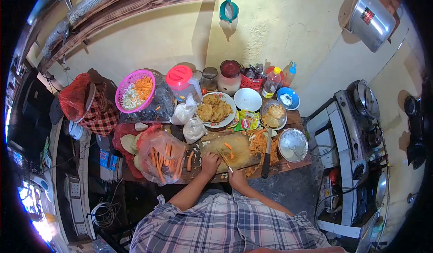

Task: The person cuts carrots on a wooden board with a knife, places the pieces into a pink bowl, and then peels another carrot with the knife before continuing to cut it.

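Observation:
My right hand (237,181) is closed round a small knife (225,160), its blade slanting up and left over the wooden cutting board (239,145). On the board's left end rests my left hand (210,164), fingers curled down; whatever they hold is hidden. Cut carrot pieces (228,145) lie on the board just ahead of the blade. To the left, a lone carrot (190,161) lies beside a clear plastic bag of peeled carrots (164,160). Orange peelings (258,143) are heaped at the board's right, where a larger knife with a black handle (266,162) lies.
Behind the board stand a plate of fried food (231,103), a white bowl (247,100) and small white bags (194,130). A pink basket (121,89) holds shredded vegetables at back left. A whitish-mix bowl (284,156) sits right, near a stove (349,113).

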`<action>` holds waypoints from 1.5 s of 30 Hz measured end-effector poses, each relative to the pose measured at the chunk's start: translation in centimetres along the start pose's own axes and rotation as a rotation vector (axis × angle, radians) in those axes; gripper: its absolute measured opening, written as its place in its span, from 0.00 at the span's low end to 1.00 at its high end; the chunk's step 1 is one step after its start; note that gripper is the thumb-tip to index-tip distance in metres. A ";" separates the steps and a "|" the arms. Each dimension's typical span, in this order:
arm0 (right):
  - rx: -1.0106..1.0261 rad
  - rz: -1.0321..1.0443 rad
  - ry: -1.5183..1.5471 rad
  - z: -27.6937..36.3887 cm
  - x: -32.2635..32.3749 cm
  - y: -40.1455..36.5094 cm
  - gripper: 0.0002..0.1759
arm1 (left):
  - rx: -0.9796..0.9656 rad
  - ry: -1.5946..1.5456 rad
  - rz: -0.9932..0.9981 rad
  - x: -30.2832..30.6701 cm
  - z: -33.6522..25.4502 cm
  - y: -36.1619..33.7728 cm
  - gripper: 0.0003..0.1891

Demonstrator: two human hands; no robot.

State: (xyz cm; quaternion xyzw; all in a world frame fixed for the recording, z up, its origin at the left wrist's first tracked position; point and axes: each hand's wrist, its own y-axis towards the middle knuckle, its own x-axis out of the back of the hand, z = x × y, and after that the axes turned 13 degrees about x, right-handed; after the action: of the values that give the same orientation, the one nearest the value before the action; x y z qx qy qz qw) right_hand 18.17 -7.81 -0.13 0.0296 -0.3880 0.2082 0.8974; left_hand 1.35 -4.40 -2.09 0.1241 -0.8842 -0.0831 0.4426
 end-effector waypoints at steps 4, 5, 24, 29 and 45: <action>-0.040 -0.010 -0.029 0.5 0.1 -0.2 0.18 | 0.013 -0.009 -0.027 0.0 -0.2 0.0 0.04; -0.023 -0.005 -0.048 0.3 0.0 -0.1 0.18 | 0.013 -0.010 -0.031 -0.1 -0.2 0.2 0.04; 0.052 -0.242 -0.134 -1.5 3.0 -2.3 0.15 | 0.183 0.065 0.063 -1.4 -3.9 3.1 0.09; -0.003 -0.262 -0.061 -2.5 3.1 -4.1 0.15 | -0.146 -0.016 0.089 -2.1 -2.9 5.7 0.08; 0.021 -0.006 0.149 -4.3 0.8 -2.1 0.20 | 0.123 -0.167 0.156 2.4 2.1 5.4 0.07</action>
State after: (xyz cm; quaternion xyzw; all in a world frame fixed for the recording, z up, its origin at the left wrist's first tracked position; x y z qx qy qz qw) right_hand 22.43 -8.52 -2.29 0.0246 -0.3178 0.2109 0.9241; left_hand -2.52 0.11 -0.19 0.0744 -0.9283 -0.0040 0.3642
